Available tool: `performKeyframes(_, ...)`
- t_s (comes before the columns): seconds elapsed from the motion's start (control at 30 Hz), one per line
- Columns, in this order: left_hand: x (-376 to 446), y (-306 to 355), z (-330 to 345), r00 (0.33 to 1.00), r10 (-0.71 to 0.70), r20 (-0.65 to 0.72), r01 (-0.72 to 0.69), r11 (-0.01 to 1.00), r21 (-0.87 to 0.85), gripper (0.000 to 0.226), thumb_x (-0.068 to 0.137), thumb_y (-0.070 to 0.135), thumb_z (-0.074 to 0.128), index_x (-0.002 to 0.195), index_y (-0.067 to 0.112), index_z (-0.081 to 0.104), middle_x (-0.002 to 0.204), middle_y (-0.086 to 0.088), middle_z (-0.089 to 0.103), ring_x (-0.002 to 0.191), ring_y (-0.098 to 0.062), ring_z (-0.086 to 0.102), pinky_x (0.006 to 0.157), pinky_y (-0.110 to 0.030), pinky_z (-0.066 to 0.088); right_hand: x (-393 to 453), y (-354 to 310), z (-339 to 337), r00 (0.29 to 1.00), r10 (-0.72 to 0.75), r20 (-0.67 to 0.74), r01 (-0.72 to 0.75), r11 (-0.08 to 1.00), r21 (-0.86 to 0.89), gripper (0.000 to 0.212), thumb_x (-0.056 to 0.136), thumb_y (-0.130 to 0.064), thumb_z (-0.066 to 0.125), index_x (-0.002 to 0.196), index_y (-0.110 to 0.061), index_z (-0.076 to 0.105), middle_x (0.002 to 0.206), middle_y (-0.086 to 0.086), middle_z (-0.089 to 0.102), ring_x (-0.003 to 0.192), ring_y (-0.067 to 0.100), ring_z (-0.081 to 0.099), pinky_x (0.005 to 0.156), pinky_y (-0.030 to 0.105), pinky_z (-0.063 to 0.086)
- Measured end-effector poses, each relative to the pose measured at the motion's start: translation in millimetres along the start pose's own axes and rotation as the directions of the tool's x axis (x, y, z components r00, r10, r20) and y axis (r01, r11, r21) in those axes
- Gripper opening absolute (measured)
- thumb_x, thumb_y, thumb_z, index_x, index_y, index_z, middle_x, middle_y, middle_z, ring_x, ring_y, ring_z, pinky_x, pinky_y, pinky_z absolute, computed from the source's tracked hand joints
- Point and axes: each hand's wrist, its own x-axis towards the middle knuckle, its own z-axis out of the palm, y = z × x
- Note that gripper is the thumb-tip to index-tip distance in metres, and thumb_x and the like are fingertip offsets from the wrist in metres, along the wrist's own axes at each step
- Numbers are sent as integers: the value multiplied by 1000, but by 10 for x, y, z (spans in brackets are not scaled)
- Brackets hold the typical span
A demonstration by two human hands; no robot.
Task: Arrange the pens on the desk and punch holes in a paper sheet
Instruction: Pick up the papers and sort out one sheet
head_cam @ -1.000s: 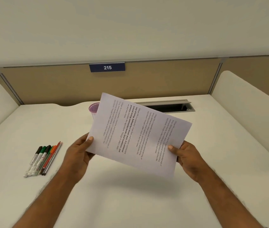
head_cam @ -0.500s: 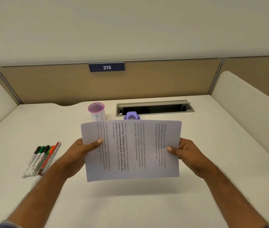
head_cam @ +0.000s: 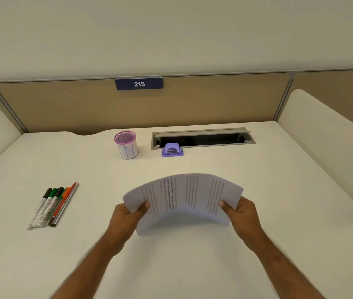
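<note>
Pens [head_cam: 52, 206] — markers plus slimmer pens/pencils, laid side by side in one tidy row on the left part of the desk [head_cam: 290, 190]. No hand touches them; arranging step looks done.

Pen cup [head_cam: 126, 145], pink rim, stands upright at the back, nothing visible inside. Just right of it, the purple hole punch [head_cam: 172, 150] sits by the near edge of the open cable tray [head_cam: 201, 138], untouched.

Left hand [head_cam: 128, 216]: thumb on top, fingers curled under, pinching the left edge of the paper sheet [head_cam: 184, 199]. Right hand [head_cam: 241, 212]: same grip, clamped on the right edge.

Change vs. approx. 0.5 s ago: the sheet was held flat and upright, hiding most of the punch. Now it is lower, nearer the person, and bowed upward in the middle — the two short edges pushed toward each other. Punch and cup are in full view.

Judgement: likely a fold or centre-find prior to punching, or a re-grip. Sheet is above the desk centre, well apart from the punch; no holes visible. Next req.: flatten, carry an edge fwd into the punch slot.
</note>
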Motion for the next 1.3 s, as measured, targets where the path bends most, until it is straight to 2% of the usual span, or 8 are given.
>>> performKeyframes(0.13,-46,-91,75,997,45,-63,-45,999,-4,17,88,33,72,104,31,75,103,5,78,96,-15,73,80,-30,57,14,-2,-5,999,-4,-47,5,1000,20,21,90,-15,66,91,-36,69,87,-22,75,84,1,71,63,10,53)
performKeyframes(0.3,-67,-117,136,997,14,-80,-14,1000,5,13,91,27,69,102,27,76,101,3,78,99,-23,72,86,-41,59,22,14,10,999,26,-19,-26,1000,7,24,91,-13,64,92,-36,67,89,-17,75,87,7,72,67,16,56)
performKeyframes(0.47,-134,-121,146,981,114,-156,-118,993,-17,19,81,38,72,97,32,77,99,5,78,91,-17,73,75,-30,58,20,34,14,998,16,-53,-14,999,40,13,90,-19,66,93,-31,69,88,-16,76,83,2,71,63,12,55)
performKeyframes(0.63,-144,-172,182,990,70,-120,-68,998,17,13,91,23,70,97,34,74,96,12,78,94,-17,73,66,-21,58,22,122,56,996,81,-29,-81,997,-4,17,92,-14,63,104,-25,65,94,-13,71,90,8,68,66,14,53)
performKeyframes(0.77,-177,-194,179,984,96,-151,-94,995,21,13,86,32,72,98,37,75,100,9,77,92,-11,73,72,-24,57,17,141,44,996,69,-61,-70,997,-15,15,91,-18,65,98,-32,66,93,-15,73,85,4,69,63,13,53)
performKeyframes(1.03,-209,-258,189,991,77,-110,-73,996,42,15,90,23,71,103,29,74,100,9,78,93,-13,73,69,-21,59,-35,205,42,996,79,-29,-79,997,-16,14,91,-19,65,97,-32,67,94,-15,73,86,7,70,63,14,55)
performKeyframes(1.17,-225,-259,224,992,68,-106,-66,998,22,17,88,24,73,104,29,73,101,10,78,94,-12,73,69,-20,58,-41,221,40,995,91,-31,-92,996,-10,19,91,-18,65,98,-36,63,97,-13,71,90,10,67,72,18,56)
performKeyframes(1.3,-215,-259,251,991,66,-119,-61,997,44,15,89,22,70,101,33,72,97,14,77,92,-9,73,67,-17,58,-50,231,18,996,88,-24,-89,996,-24,20,91,-20,65,97,-39,62,98,-12,70,90,12,67,62,12,54)
